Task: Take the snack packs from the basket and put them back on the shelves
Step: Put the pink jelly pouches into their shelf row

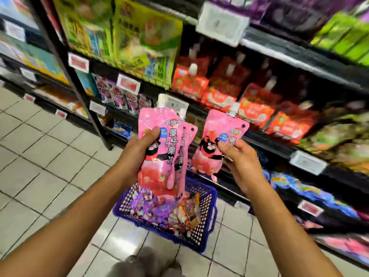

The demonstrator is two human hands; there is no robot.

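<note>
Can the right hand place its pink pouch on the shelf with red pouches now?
Probably yes: the right hand holds one pink pouch upright, just before the red pouches, and nothing stands between them.

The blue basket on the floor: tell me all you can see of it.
The blue basket is a plastic shopping basket with lattice walls full of small holes and a solid rim. It sits on the pale tiled floor beside the shelves, below both hands and the pink pouches they hold. A handle hangs down its right side. Inside lies a loose heap of shiny snack packs, purple, silver and orange. No hand touches it.
</note>
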